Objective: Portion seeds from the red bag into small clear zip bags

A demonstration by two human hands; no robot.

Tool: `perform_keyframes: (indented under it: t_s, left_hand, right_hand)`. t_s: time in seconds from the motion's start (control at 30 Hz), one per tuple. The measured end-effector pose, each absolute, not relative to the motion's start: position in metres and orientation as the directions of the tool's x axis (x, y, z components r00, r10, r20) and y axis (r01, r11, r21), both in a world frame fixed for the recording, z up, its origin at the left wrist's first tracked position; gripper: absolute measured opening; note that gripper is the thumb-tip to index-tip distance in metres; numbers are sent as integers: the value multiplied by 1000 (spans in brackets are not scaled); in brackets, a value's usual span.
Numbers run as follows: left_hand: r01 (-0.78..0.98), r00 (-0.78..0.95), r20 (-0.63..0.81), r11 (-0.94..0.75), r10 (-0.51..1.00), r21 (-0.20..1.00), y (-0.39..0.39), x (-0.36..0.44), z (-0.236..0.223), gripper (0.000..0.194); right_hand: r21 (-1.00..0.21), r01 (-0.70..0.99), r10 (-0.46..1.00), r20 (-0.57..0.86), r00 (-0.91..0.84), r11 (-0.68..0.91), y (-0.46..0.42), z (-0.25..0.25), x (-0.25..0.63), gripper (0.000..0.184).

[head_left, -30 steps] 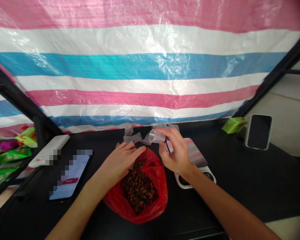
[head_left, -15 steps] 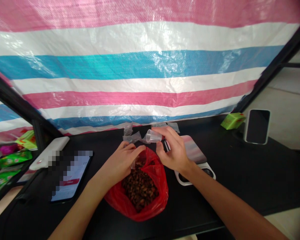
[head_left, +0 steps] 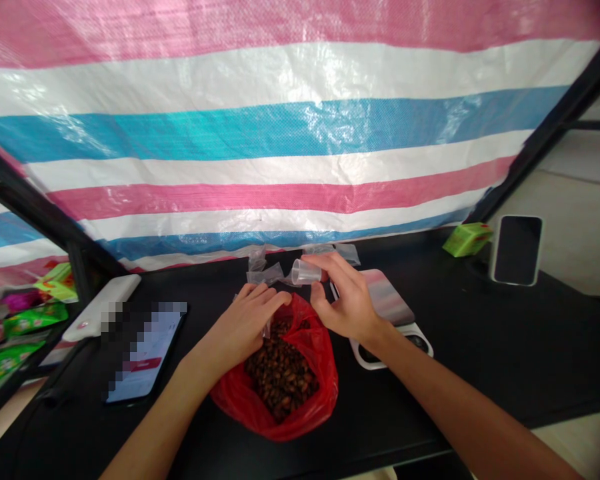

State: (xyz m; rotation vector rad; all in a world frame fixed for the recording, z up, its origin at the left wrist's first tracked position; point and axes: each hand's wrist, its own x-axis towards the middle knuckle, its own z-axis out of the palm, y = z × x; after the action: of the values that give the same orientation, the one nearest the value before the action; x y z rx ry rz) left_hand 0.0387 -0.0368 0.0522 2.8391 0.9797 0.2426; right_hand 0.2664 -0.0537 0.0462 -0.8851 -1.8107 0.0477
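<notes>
A red plastic bag (head_left: pixel 305 400) full of small brown pieces (head_left: pixel 280 377) lies open on the black table (head_left: pixel 480 360). My left hand (head_left: pixel 240 323) rests at the bag's far left rim, fingers curled on a small clear plastic bag that is mostly hidden. My right hand (head_left: pixel 345 300) hovers just past the bag's mouth and pinches a small clear plastic cup (head_left: pixel 305 272), tipped on its side with the open end to the left.
A small scale (head_left: pixel 385 313) sits behind my right wrist. Clear small bags (head_left: pixel 265 270) lie by the striped tarp (head_left: pixel 280 133). A phone (head_left: pixel 140 353) and a white power bank (head_left: pixel 103 307) lie at left; a green box (head_left: pixel 467 239) and a standing phone (head_left: pixel 517 250) at right.
My right hand with the cup has shifted slightly left and toward the bag's mouth. My left hand has stayed on the bag's rim.
</notes>
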Motion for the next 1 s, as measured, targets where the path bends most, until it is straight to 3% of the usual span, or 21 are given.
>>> perform_keyframes:
  t_s: [0.1,0.27,0.4,0.63,0.73,0.83,1.0]
  left_hand:
    - [610,769,107,-773,631,174,-37,39,50,71]
    - [593,781,97,-781,617,195,-37,39,50,61]
    - [574,782,126,-784,611,238,-35,38,52,69]
    - [575,757,162,-763,633,294,-34,38,51,67]
    - [545,755,195,-765,626,344,-36,39,54,79]
    - [511,759,208,-763,617,396,-37,39,56,87]
    - [444,727,281,-741,627,504,-39,38,55,81]
  right_hand:
    - [-429,549,593,790,-156,717,-53,46,266,50]
    - [-429,566,607,778,-164,703,-53,45,265,50]
    - [-435,565,616,768,-173,701,-52,43,266,49]
    - [-459,630,676,723,-144,626,-45,45,270,44]
    - [-457,698,754,631,-183,552,-40,42,272,41]
    - [-376,781,826,478,-298,499,-36,34,274,39]
    - [-252,846,861,339,-378,470,-37,23,274,27]
